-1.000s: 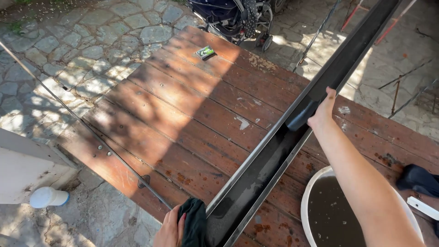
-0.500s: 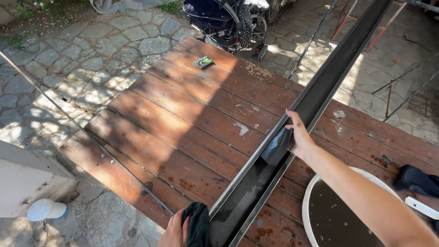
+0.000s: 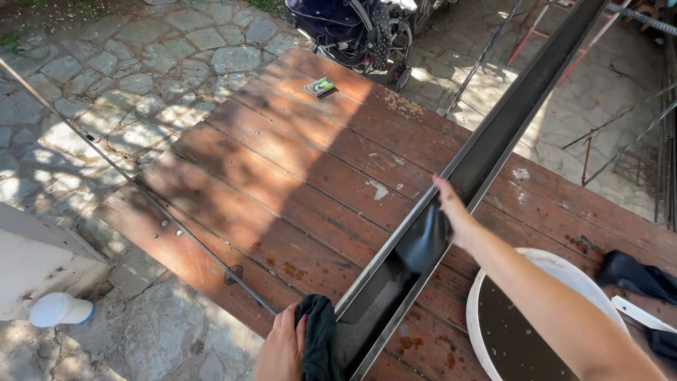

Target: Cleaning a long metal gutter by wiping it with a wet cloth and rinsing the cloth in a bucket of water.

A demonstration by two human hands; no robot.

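Head view: I see bare planks left of the long metal channel (image 3: 486,152) crossing the wooden deck (image 3: 282,183). My right hand (image 3: 451,212) presses a dark pad (image 3: 423,240) inside it; my left hand (image 3: 282,349) grips a dark cloth (image 3: 319,339) at the deck's near edge.

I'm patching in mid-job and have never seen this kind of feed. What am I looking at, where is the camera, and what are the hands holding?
There is no machine: one camera on a person's head looks down at their bare hands. A long dark metal channel lies across a reddish wooden deck. The right hand presses a dark cloth inside the channel. The left hand grips another dark rag at the channel's near end. A white bucket of murky water sits at right, and a small green object farther off.
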